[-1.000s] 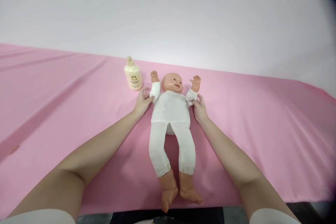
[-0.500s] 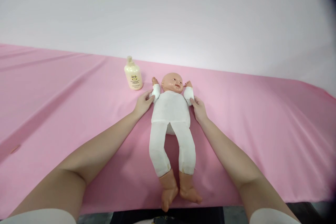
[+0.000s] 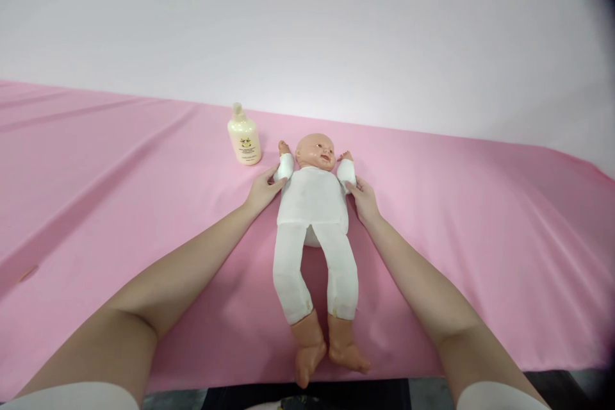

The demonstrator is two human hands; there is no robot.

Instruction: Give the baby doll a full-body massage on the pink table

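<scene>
A baby doll (image 3: 313,198) with a white cloth body lies on its back, head away from me and bare feet toward me. Its two arms are bent upward beside the head. My left hand (image 3: 265,189) is closed around the doll's arm on the left, thumb on top and fingers partly hidden beneath. On the other side, my right hand (image 3: 364,200) grips the doll's other arm near the elbow in the same way. Just beyond my left hand stands a cream-coloured pump bottle (image 3: 244,139) with a dark printed label, upright and apart from the doll.
A pink cloth (image 3: 456,230) with some folds covers the table. Behind it rises a plain white surface (image 3: 307,32). A small thin brownish item (image 3: 27,273) lies at the far left. The table's front edge runs just past the doll's feet.
My left thumb has slid slightly inward along the doll's arm. The doll's arm on the right has shifted a little. The bottle and the doll's body stay put.
</scene>
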